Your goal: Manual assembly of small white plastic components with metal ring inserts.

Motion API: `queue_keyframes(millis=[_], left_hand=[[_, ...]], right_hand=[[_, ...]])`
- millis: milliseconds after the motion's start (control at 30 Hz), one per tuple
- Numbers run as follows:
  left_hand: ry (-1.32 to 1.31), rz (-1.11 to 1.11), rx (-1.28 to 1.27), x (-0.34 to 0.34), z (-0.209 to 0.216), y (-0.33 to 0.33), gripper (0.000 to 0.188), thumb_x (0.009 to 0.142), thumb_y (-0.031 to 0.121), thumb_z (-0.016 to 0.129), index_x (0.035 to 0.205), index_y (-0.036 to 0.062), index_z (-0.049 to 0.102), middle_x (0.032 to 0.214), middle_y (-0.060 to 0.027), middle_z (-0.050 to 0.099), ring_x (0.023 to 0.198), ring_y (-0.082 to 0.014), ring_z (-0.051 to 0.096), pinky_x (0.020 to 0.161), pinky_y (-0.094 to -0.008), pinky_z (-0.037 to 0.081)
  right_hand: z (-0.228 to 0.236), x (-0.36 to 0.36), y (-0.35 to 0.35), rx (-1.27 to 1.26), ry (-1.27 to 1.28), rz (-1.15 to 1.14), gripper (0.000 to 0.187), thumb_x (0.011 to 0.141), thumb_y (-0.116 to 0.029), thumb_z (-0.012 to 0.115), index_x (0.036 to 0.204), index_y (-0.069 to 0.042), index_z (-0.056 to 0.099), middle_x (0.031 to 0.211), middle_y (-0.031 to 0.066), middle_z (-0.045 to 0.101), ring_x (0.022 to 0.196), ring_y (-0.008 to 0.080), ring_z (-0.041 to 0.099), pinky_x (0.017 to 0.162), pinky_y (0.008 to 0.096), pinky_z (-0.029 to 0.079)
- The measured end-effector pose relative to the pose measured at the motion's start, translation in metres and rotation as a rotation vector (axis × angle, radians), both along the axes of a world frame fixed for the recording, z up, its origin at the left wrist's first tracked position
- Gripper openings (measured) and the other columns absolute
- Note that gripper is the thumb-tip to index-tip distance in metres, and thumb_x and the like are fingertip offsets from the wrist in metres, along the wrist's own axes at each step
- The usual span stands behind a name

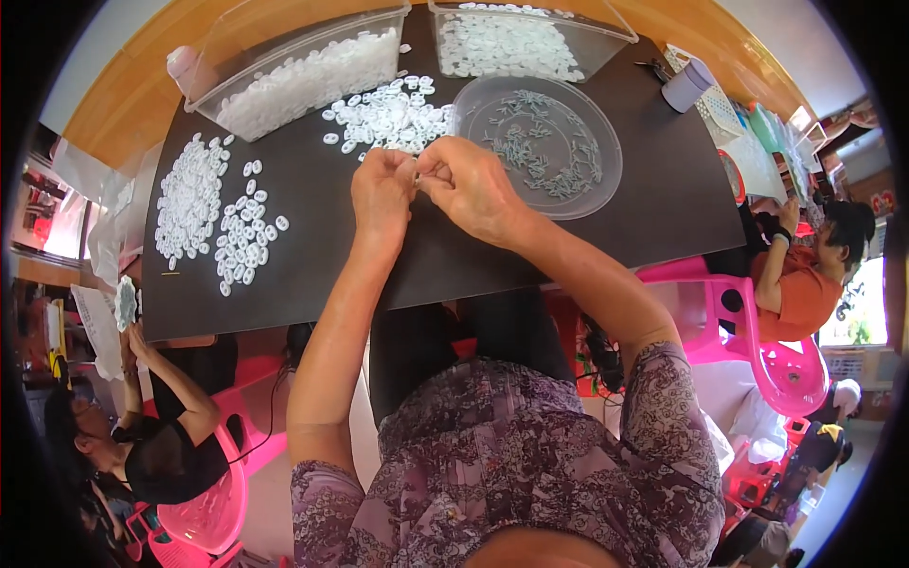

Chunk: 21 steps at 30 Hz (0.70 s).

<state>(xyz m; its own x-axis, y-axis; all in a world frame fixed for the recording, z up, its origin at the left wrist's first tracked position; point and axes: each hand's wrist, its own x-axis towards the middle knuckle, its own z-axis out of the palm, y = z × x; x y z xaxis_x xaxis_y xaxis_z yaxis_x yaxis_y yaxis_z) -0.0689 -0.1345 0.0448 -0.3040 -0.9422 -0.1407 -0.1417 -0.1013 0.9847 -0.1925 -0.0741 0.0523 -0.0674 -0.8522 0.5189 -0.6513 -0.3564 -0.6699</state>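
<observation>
My left hand (382, 194) and my right hand (471, 187) meet over the dark table, fingertips pinched together. Whatever lies between the fingers is small and mostly hidden by them. Just beyond my left hand spreads a heap of small white oval pieces (398, 112). Beside my right hand stands a shallow round clear tray (613, 156), with many small grey screw-like pieces (533, 142) scattered in it. On the left of the table lie two more groups of oval pieces, a larger heap (189, 199) and a smaller one (244, 237).
Two clear plastic bins, a left one (312, 85) and a right one (511, 43), hold white pieces at the back. A white-and-grey container (686, 85) stands on the dark table (322, 275) at the far right. People sit on pink chairs (781, 369) at both sides.
</observation>
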Motion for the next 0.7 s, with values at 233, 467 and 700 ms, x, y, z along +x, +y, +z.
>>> queue_keyframes(millis=[233, 467, 700], left_hand=[[-0.250, 0.040, -0.393, 0.010, -0.016, -0.020, 0.012, 0.083, 0.014, 0.058, 0.082, 0.0018, 0.055, 0.065, -0.0121, 0.060, 0.057, -0.0252, 0.059, 0.056, -0.0377, 0.045], [-0.412, -0.073, -0.973, 0.008, -0.019, -0.029, 0.004, 0.081, 0.007, 0.057, 0.080, 0.0067, 0.052, 0.070, -0.0123, 0.060, 0.067, -0.0323, 0.058, 0.059, -0.0423, 0.044], [-0.312, -0.085, -0.933, 0.014, -0.022, -0.034, 0.007, 0.077, 0.005, 0.061, 0.081, 0.0083, 0.055, 0.070, -0.0105, 0.058, 0.069, -0.0301, 0.058, 0.060, -0.0398, 0.044]], right_hand=[[-0.011, 0.000, -0.008, -0.171, 0.281, -0.008, 0.017, 0.071, 0.004, 0.062, 0.085, -0.002, 0.053, 0.078, 0.0132, 0.055, 0.074, 0.0316, 0.053, 0.065, 0.0402, 0.044], [-0.019, 0.006, -0.014, -0.193, 0.472, -0.025, 0.020, 0.066, 0.006, 0.059, 0.083, -0.003, 0.052, 0.075, 0.0130, 0.054, 0.076, 0.0320, 0.051, 0.067, 0.0407, 0.042], [-0.022, -0.003, -0.019, -0.175, 0.481, -0.033, 0.016, 0.066, 0.005, 0.059, 0.078, -0.004, 0.053, 0.074, 0.0119, 0.055, 0.073, 0.0315, 0.051, 0.064, 0.0405, 0.042]])
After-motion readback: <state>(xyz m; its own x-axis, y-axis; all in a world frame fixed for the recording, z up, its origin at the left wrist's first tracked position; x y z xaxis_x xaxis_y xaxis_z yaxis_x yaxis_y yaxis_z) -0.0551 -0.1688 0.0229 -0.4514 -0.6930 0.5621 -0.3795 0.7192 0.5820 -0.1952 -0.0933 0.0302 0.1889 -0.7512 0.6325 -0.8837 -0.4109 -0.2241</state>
